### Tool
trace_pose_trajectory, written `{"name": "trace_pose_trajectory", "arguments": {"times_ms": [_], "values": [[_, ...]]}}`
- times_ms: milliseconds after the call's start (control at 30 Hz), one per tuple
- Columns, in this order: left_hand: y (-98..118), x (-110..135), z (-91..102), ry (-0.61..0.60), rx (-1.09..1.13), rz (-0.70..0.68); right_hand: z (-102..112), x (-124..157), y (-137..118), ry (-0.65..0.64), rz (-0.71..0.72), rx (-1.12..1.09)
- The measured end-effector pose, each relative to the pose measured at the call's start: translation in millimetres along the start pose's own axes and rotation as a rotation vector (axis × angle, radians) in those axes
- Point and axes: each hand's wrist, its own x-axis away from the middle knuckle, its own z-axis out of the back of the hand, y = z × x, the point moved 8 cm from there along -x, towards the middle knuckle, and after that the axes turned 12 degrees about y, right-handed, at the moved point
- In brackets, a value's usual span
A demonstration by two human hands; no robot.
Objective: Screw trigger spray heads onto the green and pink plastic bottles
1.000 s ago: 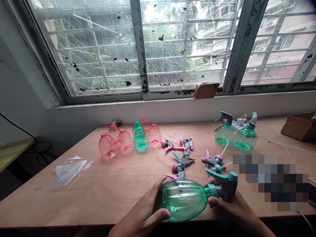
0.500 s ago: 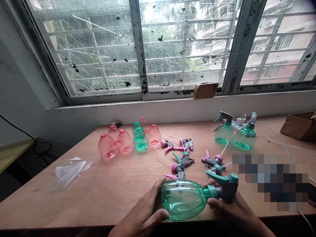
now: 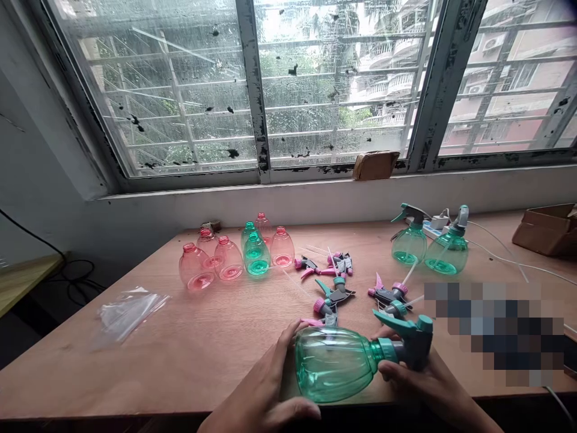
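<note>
"Where is the bottle (image 3: 333, 364)?"

"In front of me: green, on its side by the near edge of the worktop (image 3: 189, 355), nozzle (image 3: 415, 343) to the right. My right fingers (image 3: 393, 371) grip it around the neck. My left fingers (image 3: 285, 341) are spread about its base, thumb apart from it; whether the others touch, I cannot tell."

"What is the worktop like?"

"Reddish-brown wood. A clear bag (image 3: 130, 316) lies at left. Toward the back stand five pink bottles (image 3: 229, 261) and two green ones (image 3: 257, 255). Loose spray heads (image 3: 338, 294) lie around the middle. Two green sprayers (image 3: 446, 255) stand at back right, a brown box (image 3: 545, 234) farther right."

"And the room?"

"Daylight comes through a wide window (image 3: 333, 90), its glass spotted, its grey frame (image 3: 253, 78) flaking, above a pale wall (image 3: 311, 207). Black cables (image 3: 81, 279) lie at left, beside a lower board (image 3: 24, 279)."
</note>
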Motion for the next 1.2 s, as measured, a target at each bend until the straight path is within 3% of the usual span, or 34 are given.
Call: {"name": "trace_pose_trajectory", "arguments": {"times_ms": [133,333,467,733,933,1200], "values": [[4.1,-0.2,3.0,-0.012,0.076,-0.079,-2.7,-0.2,0.4,-0.018,-0.015,-0.036],[-4.7,1.1,-1.2,0.007,-0.004,0.015,-0.8,-0.9,-1.0,-0.002,0.001,-0.027],[-4.1,0.6,-4.5,-0.004,-0.037,0.008,-1.2,0.0,1.2,-0.018,-0.004,0.005],[3.2,-0.1,2.0,-0.03,0.14,-0.097,-2.6,1.8,-1.0,-0.028,-0.019,-0.029],[-0.9,-2.4,-1.4,-0.013,0.056,0.014,-4.8,5.2,-4.2,-0.042,-0.05,-0.05],[4.1,-2.9,1.0,-0.046,0.126,-0.07,-5.7,7.2,-8.1,-0.022,-0.063,-0.027]]}}
